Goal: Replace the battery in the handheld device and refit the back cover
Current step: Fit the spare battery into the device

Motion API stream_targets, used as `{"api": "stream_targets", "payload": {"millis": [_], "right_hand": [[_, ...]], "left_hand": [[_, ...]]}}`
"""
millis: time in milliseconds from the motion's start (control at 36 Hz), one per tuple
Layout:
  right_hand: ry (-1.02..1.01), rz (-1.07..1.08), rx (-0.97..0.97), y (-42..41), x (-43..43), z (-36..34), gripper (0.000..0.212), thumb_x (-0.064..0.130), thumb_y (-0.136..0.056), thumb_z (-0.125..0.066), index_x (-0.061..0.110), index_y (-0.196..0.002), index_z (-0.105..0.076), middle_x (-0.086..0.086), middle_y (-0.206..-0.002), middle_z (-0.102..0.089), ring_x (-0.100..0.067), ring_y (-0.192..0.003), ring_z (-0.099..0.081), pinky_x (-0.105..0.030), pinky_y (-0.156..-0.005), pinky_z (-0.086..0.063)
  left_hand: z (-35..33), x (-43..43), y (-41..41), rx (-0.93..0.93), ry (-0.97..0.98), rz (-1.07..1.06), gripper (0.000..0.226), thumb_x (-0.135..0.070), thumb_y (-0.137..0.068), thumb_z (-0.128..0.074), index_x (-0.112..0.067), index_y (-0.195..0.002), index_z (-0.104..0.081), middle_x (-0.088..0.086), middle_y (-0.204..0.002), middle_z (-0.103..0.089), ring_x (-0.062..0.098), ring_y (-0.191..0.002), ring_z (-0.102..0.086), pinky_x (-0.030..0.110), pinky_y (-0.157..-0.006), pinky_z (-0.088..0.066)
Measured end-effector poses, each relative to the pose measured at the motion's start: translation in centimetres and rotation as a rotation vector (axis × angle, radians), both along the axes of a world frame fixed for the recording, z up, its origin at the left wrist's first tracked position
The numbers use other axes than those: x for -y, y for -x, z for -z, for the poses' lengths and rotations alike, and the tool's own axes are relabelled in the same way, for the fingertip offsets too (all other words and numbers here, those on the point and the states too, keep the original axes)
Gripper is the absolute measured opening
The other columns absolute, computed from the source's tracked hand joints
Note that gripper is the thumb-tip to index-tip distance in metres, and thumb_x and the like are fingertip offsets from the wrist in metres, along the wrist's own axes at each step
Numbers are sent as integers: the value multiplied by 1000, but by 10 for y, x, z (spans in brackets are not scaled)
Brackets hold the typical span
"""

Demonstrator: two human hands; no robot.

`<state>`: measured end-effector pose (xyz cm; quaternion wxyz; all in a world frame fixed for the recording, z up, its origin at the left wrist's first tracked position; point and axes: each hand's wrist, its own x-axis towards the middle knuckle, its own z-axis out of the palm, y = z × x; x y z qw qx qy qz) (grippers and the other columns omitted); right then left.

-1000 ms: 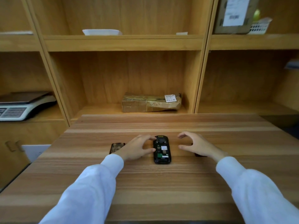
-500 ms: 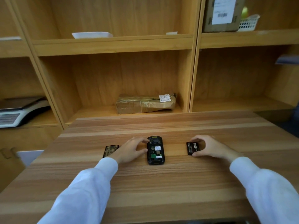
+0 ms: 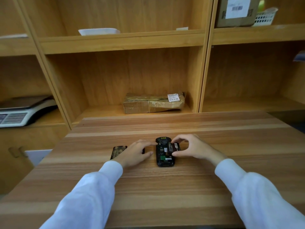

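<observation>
A black handheld device (image 3: 163,157) lies face down on the wooden table (image 3: 165,192), its battery bay open and showing green circuitry. My right hand (image 3: 191,148) pinches a black battery (image 3: 175,147) between thumb and fingers, tilted over the device's right edge. My left hand (image 3: 137,152) rests on the table just left of the device, fingertips touching its upper left side, holding nothing. The back cover (image 3: 118,152), dark with a mottled pattern, lies flat on the table left of my left hand. A small dark edge shows under my left palm; I cannot tell what it is.
Wooden shelving stands behind the table. A taped brown parcel (image 3: 153,103) lies in the middle compartment. A weighing scale (image 3: 21,111) sits on the left shelf. A cardboard box (image 3: 237,10) and a white basket (image 3: 265,16) sit at the upper right, a white tray (image 3: 99,31) at the upper middle.
My right hand picked the battery up from the table at the right and carried it left onto the device's edge. The left hand stayed beside the device.
</observation>
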<state>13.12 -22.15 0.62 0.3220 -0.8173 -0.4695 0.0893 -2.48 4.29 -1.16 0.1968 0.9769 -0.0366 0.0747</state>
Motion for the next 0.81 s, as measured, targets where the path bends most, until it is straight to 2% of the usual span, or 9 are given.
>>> {"api": "stream_targets", "payload": {"millis": [139, 278, 361, 472, 583, 694, 806], "right_hand": [[38, -23, 32, 7, -18, 4, 60, 89, -61, -73, 57, -111, -67, 31, -117, -66, 3, -120, -56, -41, -105, -48], [73, -64, 58, 15, -24, 8, 44, 82, -68, -73, 61, -106, -66, 25, -126, -65, -8, -128, -53, -47, -108, -44], [67, -48, 69, 18, -25, 10, 43, 83, -69, -71, 63, -106, -66, 22, -129, -65, -11, -130, -52, -46, -109, -41], [58, -40, 80, 19, -24, 10, 42, 82, -71, -70, 61, -107, -67, 30, -130, -60, -5, -131, -48, -40, -108, -37], [52, -46, 103, 20, -26, 14, 55, 82, -75, -65, 48, -118, -72, 27, -137, -60, -4, -135, -44, -41, -111, -34], [18, -24, 58, 20, -26, 18, 40, 77, -76, -70, 54, -109, -69, 31, -136, -53, -1, -131, -38, -37, -104, -28], [-20, -14, 50, 22, -26, 19, 26, 72, -76, -74, 59, -97, -68, 23, -136, -50, -5, -131, -36, -40, -105, -29]], "left_hand": [[0, 3, -1, -15, -38, 30, 45, -38, -106, -53, -40, -151, -49, -14, -154, -50, 8, -144, -37, 35, -120, -30], [0, 4, -3, -42, -71, 45, 41, -35, -107, -52, -36, -148, -54, -23, -155, -45, 11, -148, -35, 40, -123, -26], [1, 2, -2, -48, -86, 44, 42, -34, -107, -52, -36, -149, -52, -26, -154, -43, 12, -148, -35, 42, -123, -25], [2, 1, -3, -53, -57, 46, 42, -32, -107, -53, -36, -149, -52, -25, -154, -43, 10, -147, -36, 39, -123, -24], [3, 1, -4, -49, -38, 39, 40, -30, -106, -54, -36, -146, -55, -25, -152, -47, 6, -144, -38, 35, -120, -22], [3, 0, -6, -38, -36, 28, 39, -30, -106, -54, -37, -144, -58, -27, -151, -48, 4, -143, -38, 29, -114, -22], [3, 0, -6, -26, -43, 30, 38, -30, -106, -54, -37, -143, -59, -26, -150, -49, 3, -141, -39, 23, -109, -21]]}}
